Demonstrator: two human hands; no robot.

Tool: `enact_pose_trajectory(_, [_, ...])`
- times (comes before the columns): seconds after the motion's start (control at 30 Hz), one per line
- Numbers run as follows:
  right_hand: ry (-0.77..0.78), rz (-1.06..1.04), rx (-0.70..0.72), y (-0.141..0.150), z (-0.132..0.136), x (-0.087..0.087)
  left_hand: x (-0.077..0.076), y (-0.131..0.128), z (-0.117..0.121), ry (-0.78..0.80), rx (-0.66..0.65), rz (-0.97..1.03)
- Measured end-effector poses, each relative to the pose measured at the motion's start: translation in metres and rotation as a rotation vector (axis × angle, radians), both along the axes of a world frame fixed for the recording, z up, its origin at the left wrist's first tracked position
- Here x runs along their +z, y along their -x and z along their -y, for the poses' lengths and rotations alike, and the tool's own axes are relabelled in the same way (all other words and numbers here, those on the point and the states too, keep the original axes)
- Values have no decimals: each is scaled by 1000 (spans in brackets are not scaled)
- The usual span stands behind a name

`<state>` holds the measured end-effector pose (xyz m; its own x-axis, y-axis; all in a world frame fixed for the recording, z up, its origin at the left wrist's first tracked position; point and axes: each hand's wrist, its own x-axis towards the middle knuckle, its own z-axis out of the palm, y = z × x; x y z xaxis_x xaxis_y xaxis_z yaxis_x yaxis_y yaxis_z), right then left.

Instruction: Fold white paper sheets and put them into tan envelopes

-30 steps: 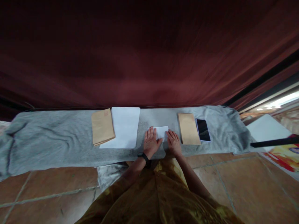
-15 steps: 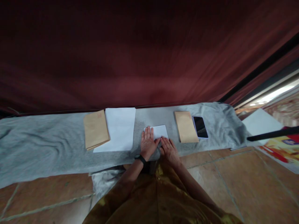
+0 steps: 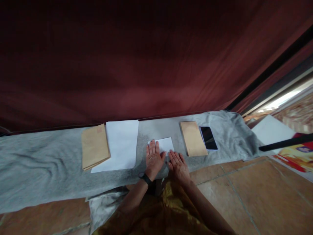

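Observation:
A small folded sheet of white paper (image 3: 167, 143) lies on the grey cloth in front of me. My left hand (image 3: 154, 159) rests flat on its left part, fingers stretched out, a dark band round the wrist. At the paper's lower right edge lies my right hand (image 3: 178, 164), palm down with its fingers extended. Left of my hands is a stack of larger white sheets (image 3: 123, 143), partly covered by several brown envelopes (image 3: 95, 146). Another pile of brown envelopes (image 3: 194, 138) sits to the right of my hands.
A phone (image 3: 208, 137) with a dark screen lies beside the right envelopes. The grey cloth (image 3: 49, 163) covers a long narrow surface against a dark red curtain (image 3: 146, 65). At the far right are a black bar (image 3: 286, 142) and a colourful printed package (image 3: 297, 155).
My view has tilted slightly, so everything sits a little lower in the picture. Both hands stay flat at the folded paper, the right one slightly farther from the left.

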<state>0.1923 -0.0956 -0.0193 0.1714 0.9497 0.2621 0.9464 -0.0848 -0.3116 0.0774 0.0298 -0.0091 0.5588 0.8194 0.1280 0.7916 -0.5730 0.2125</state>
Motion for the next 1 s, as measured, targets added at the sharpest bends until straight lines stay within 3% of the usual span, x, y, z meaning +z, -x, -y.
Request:
enact_pose_trajectory(0.17, [8, -27, 5, 0, -1, 2, 2, -32, 5, -11, -316, 29])
enact_pose_trajectory(0.23, [8, -39, 15, -1, -1, 2, 1, -41, 5, -1, -359, 32])
enact_pose_trajectory(0.47, [-3, -23, -16, -3, 6, 4, -3, -30, -6, -12, -320, 19])
enact_pose_trajectory(0.63, [-2, -12, -60, -4, 10, 2, -6, -6, -16, -59, -169, -23])
enact_pose_trajectory(1.0, [20, -57, -120, -21, -17, 9, -10, -1, -17, -96, -103, -17])
